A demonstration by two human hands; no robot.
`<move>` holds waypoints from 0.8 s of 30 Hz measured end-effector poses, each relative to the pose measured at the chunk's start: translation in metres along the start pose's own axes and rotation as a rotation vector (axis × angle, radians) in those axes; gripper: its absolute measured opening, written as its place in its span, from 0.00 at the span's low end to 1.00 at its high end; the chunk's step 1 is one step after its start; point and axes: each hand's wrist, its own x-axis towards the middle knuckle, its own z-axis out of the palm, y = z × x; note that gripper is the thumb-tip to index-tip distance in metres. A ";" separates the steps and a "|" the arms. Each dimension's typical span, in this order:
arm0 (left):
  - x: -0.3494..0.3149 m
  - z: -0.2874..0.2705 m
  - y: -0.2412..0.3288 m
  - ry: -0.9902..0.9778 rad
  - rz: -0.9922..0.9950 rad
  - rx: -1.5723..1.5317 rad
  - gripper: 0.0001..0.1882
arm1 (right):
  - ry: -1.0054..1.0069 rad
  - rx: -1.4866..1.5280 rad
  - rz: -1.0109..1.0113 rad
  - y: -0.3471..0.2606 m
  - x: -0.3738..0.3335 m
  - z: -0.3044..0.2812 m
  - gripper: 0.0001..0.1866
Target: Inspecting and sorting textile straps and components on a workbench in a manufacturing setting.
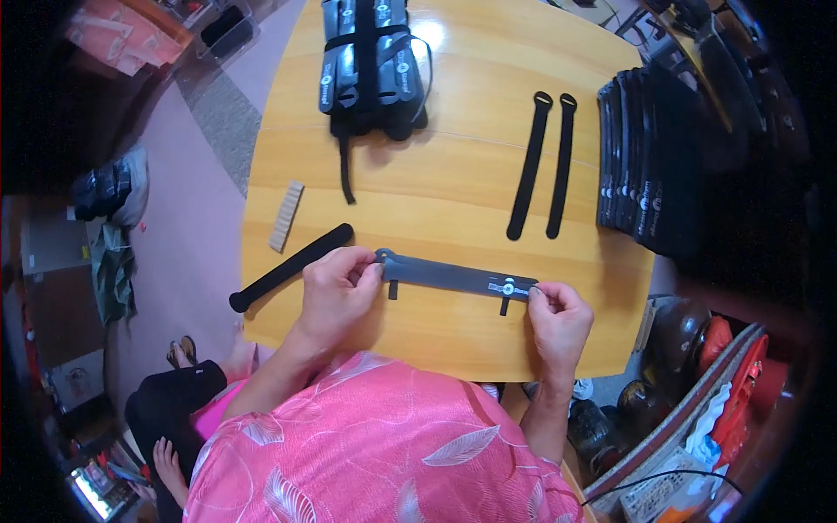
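Note:
A dark grey flat strip (445, 275) with white printing at its right end is stretched between my hands, just above the near part of the wooden table (453, 192). My left hand (340, 283) pinches its left end, where there is a small hole. The other end is pinched by my right hand (561, 321). Two short black tabs, a left one (393, 290) and a right one (504, 306), show along the strip's near edge; I cannot tell if they are attached. Beside my left hand lies a wide black strap (292, 267).
Two black straps with looped ends (530, 166) lie right of the middle. A stack of dark printed pieces (645, 166) stands at the right edge. Farther off is a strapped black bundle (370, 65). A ridged beige strip (286, 216) lies left. Another person's hand (167, 462) shows lower left.

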 end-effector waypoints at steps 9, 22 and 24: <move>-0.001 0.004 -0.001 0.020 0.027 -0.011 0.05 | 0.061 -0.034 -0.046 0.000 -0.002 -0.003 0.04; 0.001 0.006 -0.003 0.049 0.060 0.074 0.03 | 0.134 -0.086 -0.145 0.008 -0.002 0.006 0.04; 0.003 0.007 0.003 0.070 0.030 0.065 0.04 | 0.155 -0.115 -0.152 0.006 -0.002 0.009 0.03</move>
